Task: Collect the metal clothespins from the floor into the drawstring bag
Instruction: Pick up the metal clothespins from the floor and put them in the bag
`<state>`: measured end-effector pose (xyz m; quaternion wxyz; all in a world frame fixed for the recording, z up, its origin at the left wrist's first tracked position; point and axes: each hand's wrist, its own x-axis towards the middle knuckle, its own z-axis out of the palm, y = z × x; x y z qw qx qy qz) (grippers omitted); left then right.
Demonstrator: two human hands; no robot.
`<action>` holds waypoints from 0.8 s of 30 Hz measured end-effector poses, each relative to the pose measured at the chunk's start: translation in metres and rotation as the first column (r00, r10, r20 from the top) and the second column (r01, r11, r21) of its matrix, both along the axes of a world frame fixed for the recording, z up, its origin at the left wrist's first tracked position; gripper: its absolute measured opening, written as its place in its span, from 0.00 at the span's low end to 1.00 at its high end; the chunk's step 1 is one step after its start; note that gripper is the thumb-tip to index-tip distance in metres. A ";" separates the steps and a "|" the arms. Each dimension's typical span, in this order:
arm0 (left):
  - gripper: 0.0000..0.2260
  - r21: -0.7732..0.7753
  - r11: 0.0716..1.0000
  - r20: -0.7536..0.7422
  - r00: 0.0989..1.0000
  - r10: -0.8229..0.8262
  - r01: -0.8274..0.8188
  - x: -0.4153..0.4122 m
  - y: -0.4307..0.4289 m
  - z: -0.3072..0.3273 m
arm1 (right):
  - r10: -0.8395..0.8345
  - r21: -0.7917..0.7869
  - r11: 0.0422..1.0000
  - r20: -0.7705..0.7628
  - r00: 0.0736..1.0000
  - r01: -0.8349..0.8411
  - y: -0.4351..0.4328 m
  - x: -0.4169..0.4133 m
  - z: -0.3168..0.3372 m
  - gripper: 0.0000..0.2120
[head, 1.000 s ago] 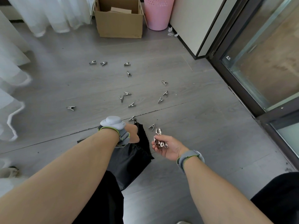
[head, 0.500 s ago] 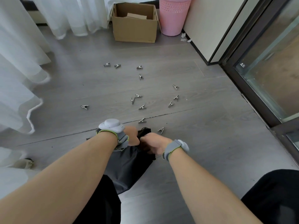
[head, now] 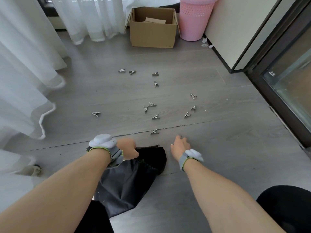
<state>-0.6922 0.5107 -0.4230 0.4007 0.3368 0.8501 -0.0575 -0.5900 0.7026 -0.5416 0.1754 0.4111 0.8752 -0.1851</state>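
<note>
The black drawstring bag [head: 134,179] lies on the grey floor in front of me. My left hand [head: 127,147] grips the rim of its mouth and holds it up. Just right of the mouth, my right hand [head: 180,145] is palm down on the floor with its fingers curled, and a thin metal tip of a clothespin shows at its thumb side. The nearest loose metal clothespin [head: 154,132] lies just beyond both hands. Several more clothespins [head: 155,117] are scattered farther out, one alone at the left [head: 96,114].
A cardboard box [head: 153,31] and a pink basket [head: 195,19] stand at the far wall. White curtains [head: 25,73] hang along the left. A dark sliding-door frame [head: 277,81] runs down the right. My dark-clothed knee [head: 286,207] is at the lower right.
My right hand carried a handful of clothespins to the bag mouth, then came out without them and moved right onto the floor where one pin lay. My left hand kept hold of the bag.
</note>
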 end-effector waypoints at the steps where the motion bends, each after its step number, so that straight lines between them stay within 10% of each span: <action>1: 0.15 -0.009 1.000 0.006 1.000 0.018 -0.018 0.000 0.000 0.001 | -0.006 -0.035 0.999 -0.009 1.000 0.005 0.001 -0.002 0.002 0.16; 4: 0.12 -0.049 0.998 0.007 0.999 0.051 -0.051 -0.005 -0.001 0.005 | -0.241 -0.431 0.887 -0.129 0.962 0.165 0.006 -0.009 0.006 0.07; 7: 0.12 -0.067 0.993 -0.005 0.995 0.101 -0.102 -0.012 -0.002 0.014 | -0.606 -0.842 0.456 -0.056 0.794 0.289 0.014 -0.013 0.022 0.09; 11: 0.11 -0.097 0.983 -0.030 0.988 0.151 -0.153 -0.016 -0.001 0.032 | -0.681 -0.971 0.094 0.097 0.726 0.218 0.033 -0.019 0.050 0.10; 15: 0.11 -0.117 0.976 -0.048 0.982 0.182 -0.186 -0.015 0.005 0.050 | -0.667 -0.989 -0.067 0.145 0.731 0.136 0.052 -0.021 0.069 0.17; 18: 0.10 -0.134 0.968 -0.042 0.977 0.209 -0.213 -0.015 0.013 0.064 | -0.710 -0.975 0.083 0.089 0.699 0.208 0.057 -0.027 0.074 0.16; 24: 0.09 -0.212 0.957 -0.062 0.980 0.190 -0.199 -0.021 0.002 0.073 | -0.329 -0.609 0.785 -0.251 0.910 0.116 0.035 -0.062 0.055 0.11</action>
